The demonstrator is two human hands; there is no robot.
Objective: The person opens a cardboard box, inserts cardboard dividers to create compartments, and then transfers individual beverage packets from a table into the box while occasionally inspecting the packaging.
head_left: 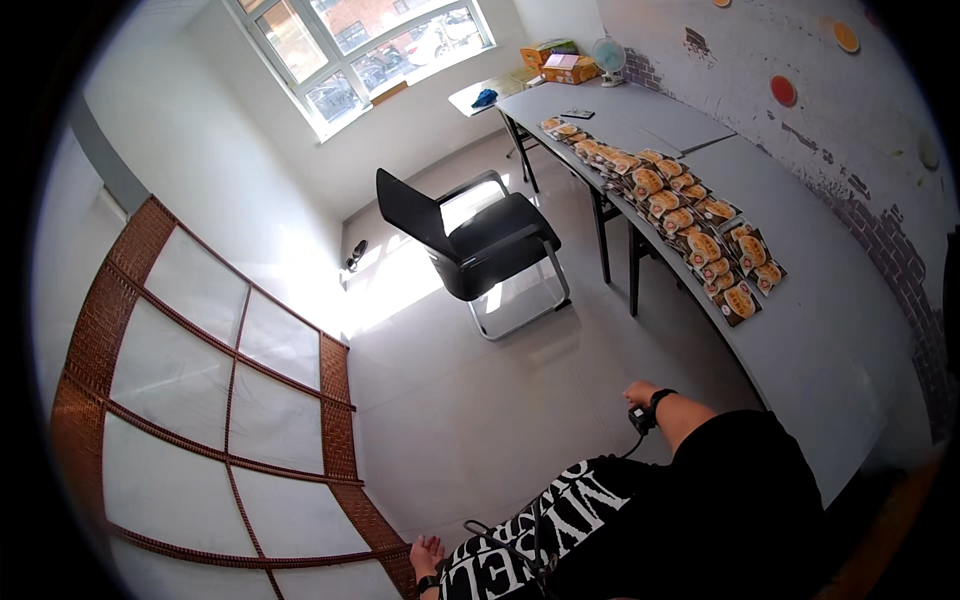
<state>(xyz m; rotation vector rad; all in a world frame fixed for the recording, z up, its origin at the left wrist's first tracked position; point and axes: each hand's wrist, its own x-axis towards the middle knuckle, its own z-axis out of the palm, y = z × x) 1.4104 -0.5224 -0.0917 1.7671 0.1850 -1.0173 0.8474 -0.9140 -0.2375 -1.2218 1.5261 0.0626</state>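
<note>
Low at the left of the view, my left hand point(428, 552) hangs beside a wicker-framed screen point(338, 410). Its fingers are loosely bent and apart, with nothing seen in them. My right hand point(640, 391) hangs over the floor, left of the grey table's near edge. Its fingers are mostly hidden, and I see no thing held in it. A dark band and a small black device point(640, 418) with a cable are on that wrist. Out of both hands' reach, several flat brown-and-orange packets point(703, 247) lie in overlapping rows along the table point(810, 300).
A black chair point(505, 232) with metal legs stands on the grey floor between screen and table. Farther back on the tables are a phone point(577, 114), a small fan point(608, 56), cardboard boxes point(570, 68) and a blue bundle point(484, 98). Dark shoes point(356, 255) lie near the wall.
</note>
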